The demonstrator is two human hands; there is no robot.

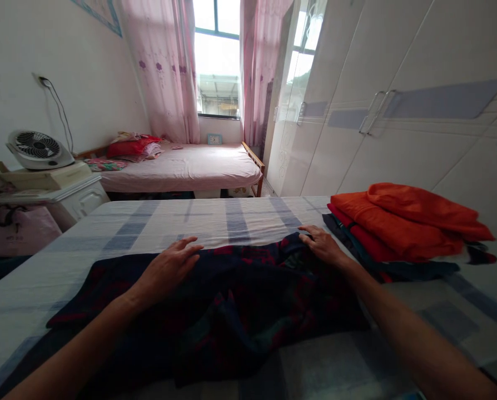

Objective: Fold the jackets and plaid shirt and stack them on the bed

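Note:
A dark navy garment with red and green patterning lies spread and rumpled across the bed in front of me. My left hand is over its far edge, left of the middle, fingers stretched out and apart. At the garment's far right edge, my right hand rests on the cloth with its fingers extended. Neither hand grips the fabric. To the right of my right hand stands a stack of folded clothes, orange on top with red and dark pieces below.
The bed has a white and blue checked sheet. A fan stands on a box on the left cabinet, above a pink bag. Another bed lies beyond, under the window. A white wardrobe lines the right side.

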